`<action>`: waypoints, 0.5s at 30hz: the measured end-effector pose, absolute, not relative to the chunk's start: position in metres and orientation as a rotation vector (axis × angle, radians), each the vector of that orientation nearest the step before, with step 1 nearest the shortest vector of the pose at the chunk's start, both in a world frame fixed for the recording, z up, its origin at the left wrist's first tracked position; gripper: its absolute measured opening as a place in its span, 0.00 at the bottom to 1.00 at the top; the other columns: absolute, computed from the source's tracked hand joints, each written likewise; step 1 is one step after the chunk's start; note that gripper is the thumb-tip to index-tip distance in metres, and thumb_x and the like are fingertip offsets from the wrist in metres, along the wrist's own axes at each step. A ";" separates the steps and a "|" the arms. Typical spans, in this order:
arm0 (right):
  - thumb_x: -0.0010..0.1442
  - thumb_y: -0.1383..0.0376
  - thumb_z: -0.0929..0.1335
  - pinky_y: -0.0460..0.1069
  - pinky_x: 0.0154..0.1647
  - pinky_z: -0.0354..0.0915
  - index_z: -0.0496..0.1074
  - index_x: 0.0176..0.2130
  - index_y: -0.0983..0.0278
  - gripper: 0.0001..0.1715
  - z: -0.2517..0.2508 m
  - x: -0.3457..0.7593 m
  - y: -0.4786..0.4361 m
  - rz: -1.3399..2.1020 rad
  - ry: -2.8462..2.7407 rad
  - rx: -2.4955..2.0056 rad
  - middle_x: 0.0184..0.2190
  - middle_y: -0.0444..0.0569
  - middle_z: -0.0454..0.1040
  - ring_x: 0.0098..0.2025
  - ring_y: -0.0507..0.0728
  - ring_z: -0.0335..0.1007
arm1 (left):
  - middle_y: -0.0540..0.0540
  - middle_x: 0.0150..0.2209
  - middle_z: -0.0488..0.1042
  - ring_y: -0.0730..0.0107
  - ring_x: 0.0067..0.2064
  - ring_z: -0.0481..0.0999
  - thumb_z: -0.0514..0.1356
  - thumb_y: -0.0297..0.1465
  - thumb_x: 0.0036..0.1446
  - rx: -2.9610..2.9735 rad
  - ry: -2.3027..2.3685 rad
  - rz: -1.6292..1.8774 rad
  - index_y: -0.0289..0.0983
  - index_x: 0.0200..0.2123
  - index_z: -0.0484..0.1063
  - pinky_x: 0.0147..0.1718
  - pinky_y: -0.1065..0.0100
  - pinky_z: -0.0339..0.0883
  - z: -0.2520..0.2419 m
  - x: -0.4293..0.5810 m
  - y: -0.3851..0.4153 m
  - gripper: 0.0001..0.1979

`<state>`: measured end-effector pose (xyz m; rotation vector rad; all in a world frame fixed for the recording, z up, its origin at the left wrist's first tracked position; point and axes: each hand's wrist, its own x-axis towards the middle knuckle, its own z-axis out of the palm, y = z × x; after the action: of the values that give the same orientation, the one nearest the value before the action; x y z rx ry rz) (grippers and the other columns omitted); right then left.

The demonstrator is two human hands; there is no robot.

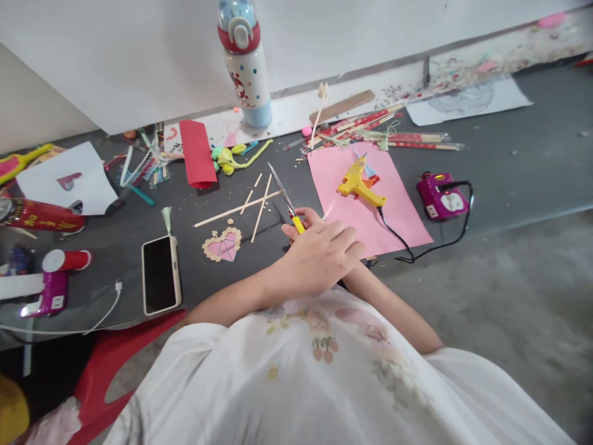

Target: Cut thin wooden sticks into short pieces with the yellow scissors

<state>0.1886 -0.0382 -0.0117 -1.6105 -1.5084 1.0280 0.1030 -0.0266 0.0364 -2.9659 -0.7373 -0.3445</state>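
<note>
My left hand (324, 256) lies across the desk edge, fingers stretched out together to the right, resting on top of my right hand and wrist. Only a few fingertips of my right hand (309, 216) show from underneath, closed round the yellow handle of a pair of scissors (283, 194). The blades point up and left, over several thin wooden sticks (238, 210). A small pink paper heart (223, 244) edged with beads lies just left of my hands. A pink paper sheet (398, 210) with a yellow glue gun (359, 184) on it lies to the right.
A phone (160, 274) lies at the desk's near left, with a folded red paper (197, 154) and a spotted water bottle (245, 62) behind. Also here: a purple device (440, 196) with black cable right, red-patterned sticks (393, 133) at the back, a red can (39, 216) and cluttered scraps left.
</note>
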 end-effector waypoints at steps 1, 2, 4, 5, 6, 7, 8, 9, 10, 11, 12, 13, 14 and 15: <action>0.66 0.52 0.54 0.63 0.25 0.61 0.72 0.40 0.56 0.23 -0.010 0.191 -0.044 0.986 -1.457 -1.682 0.29 0.56 0.61 0.33 0.65 0.63 | 0.42 0.35 0.70 0.62 0.36 0.65 0.50 0.27 0.61 -2.968 -0.736 -0.346 0.35 0.35 0.68 0.37 0.60 0.59 0.038 0.102 -0.028 0.08; 0.66 0.52 0.53 0.63 0.25 0.60 0.72 0.38 0.57 0.24 -0.009 0.193 -0.050 0.952 -1.421 -1.731 0.29 0.57 0.62 0.32 0.65 0.62 | 0.42 0.35 0.70 0.62 0.36 0.65 0.50 0.27 0.61 -2.967 -0.729 -0.360 0.35 0.35 0.68 0.37 0.60 0.59 0.039 0.101 -0.029 0.07; 0.67 0.54 0.52 0.65 0.25 0.59 0.72 0.37 0.57 0.25 -0.008 0.193 -0.057 0.896 -1.384 -1.796 0.31 0.59 0.62 0.32 0.65 0.61 | 0.42 0.36 0.70 0.63 0.36 0.65 0.50 0.26 0.61 -2.959 -0.716 -0.381 0.35 0.36 0.68 0.38 0.60 0.59 0.040 0.098 -0.032 0.07; 0.66 0.55 0.52 0.66 0.26 0.59 0.72 0.37 0.57 0.25 -0.009 0.191 -0.059 0.869 -1.375 -1.828 0.31 0.59 0.62 0.32 0.66 0.61 | 0.42 0.36 0.70 0.63 0.36 0.65 0.49 0.26 0.61 -2.952 -0.711 -0.396 0.35 0.36 0.68 0.39 0.60 0.59 0.040 0.097 -0.033 0.08; 0.66 0.56 0.52 0.67 0.27 0.59 0.72 0.37 0.58 0.24 -0.010 0.186 -0.060 0.842 -1.366 -1.864 0.31 0.59 0.62 0.33 0.66 0.61 | 0.42 0.36 0.70 0.62 0.36 0.66 0.49 0.27 0.61 -2.944 -0.707 -0.407 0.35 0.37 0.68 0.39 0.59 0.59 0.039 0.096 -0.033 0.08; 0.66 0.57 0.52 0.68 0.28 0.60 0.72 0.37 0.58 0.23 -0.011 0.178 -0.059 0.814 -1.350 -1.904 0.31 0.59 0.62 0.34 0.68 0.61 | 0.42 0.36 0.70 0.62 0.37 0.66 0.49 0.27 0.62 -2.935 -0.706 -0.410 0.35 0.37 0.68 0.39 0.59 0.59 0.039 0.095 -0.034 0.08; 0.66 0.57 0.53 0.70 0.30 0.60 0.72 0.38 0.58 0.22 -0.013 0.168 -0.058 0.780 -1.323 -1.950 0.31 0.59 0.63 0.35 0.69 0.62 | 0.42 0.36 0.70 0.62 0.37 0.66 0.49 0.27 0.62 -2.929 -0.706 -0.411 0.35 0.37 0.68 0.39 0.59 0.59 0.038 0.095 -0.034 0.08; 0.65 0.58 0.54 0.71 0.31 0.60 0.71 0.39 0.58 0.21 -0.014 0.157 -0.056 0.747 -1.287 -1.991 0.31 0.60 0.63 0.36 0.70 0.63 | 0.42 0.36 0.70 0.62 0.37 0.67 0.49 0.27 0.62 -2.925 -0.703 -0.416 0.35 0.37 0.68 0.38 0.59 0.59 0.037 0.094 -0.035 0.08; 0.65 0.58 0.55 0.72 0.33 0.60 0.71 0.40 0.59 0.20 -0.015 0.144 -0.055 0.709 -1.240 -2.025 0.32 0.61 0.63 0.38 0.72 0.63 | 0.42 0.35 0.70 0.62 0.37 0.67 0.49 0.27 0.62 -2.921 -0.702 -0.425 0.35 0.37 0.68 0.38 0.60 0.59 0.036 0.094 -0.035 0.08; 0.65 0.59 0.55 0.73 0.35 0.60 0.71 0.41 0.59 0.19 -0.016 0.133 -0.053 0.652 -1.183 -2.072 0.34 0.61 0.64 0.40 0.73 0.64 | 0.43 0.35 0.70 0.62 0.37 0.67 0.50 0.28 0.61 -2.918 -0.703 -0.443 0.35 0.37 0.68 0.37 0.60 0.59 0.034 0.094 -0.035 0.08; 0.65 0.60 0.54 0.74 0.37 0.60 0.71 0.42 0.60 0.20 -0.016 0.123 -0.052 0.563 -1.119 -2.135 0.35 0.62 0.64 0.42 0.73 0.64 | 0.43 0.36 0.70 0.62 0.37 0.67 0.50 0.28 0.61 -2.914 -0.705 -0.474 0.35 0.37 0.68 0.37 0.61 0.60 0.033 0.094 -0.036 0.08; 0.65 0.62 0.53 0.74 0.39 0.61 0.70 0.43 0.61 0.21 -0.018 0.118 -0.051 0.461 -1.065 -2.178 0.36 0.62 0.65 0.44 0.73 0.64 | 0.43 0.36 0.71 0.63 0.37 0.68 0.50 0.27 0.61 -2.910 -0.705 -0.525 0.35 0.37 0.68 0.37 0.61 0.60 0.032 0.093 -0.036 0.08; 0.66 0.63 0.52 0.73 0.40 0.62 0.70 0.44 0.61 0.22 -0.019 0.116 -0.050 0.393 -1.050 -2.175 0.36 0.62 0.65 0.45 0.72 0.65 | 0.44 0.36 0.71 0.63 0.38 0.68 0.50 0.27 0.61 -2.905 -0.703 -0.595 0.35 0.38 0.68 0.38 0.61 0.60 0.031 0.091 -0.036 0.08; 0.66 0.64 0.51 0.70 0.39 0.63 0.69 0.44 0.61 0.22 -0.021 0.120 -0.049 0.386 -1.084 -2.132 0.36 0.61 0.66 0.44 0.70 0.66 | 0.44 0.37 0.72 0.64 0.38 0.68 0.50 0.27 0.61 -2.892 -0.705 -0.694 0.35 0.39 0.68 0.39 0.62 0.61 0.031 0.088 -0.037 0.08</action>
<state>0.1201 -0.0490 -0.0209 -2.1319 -1.0839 0.3861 0.0885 -0.0371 0.0307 -2.8921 -0.7047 -0.6937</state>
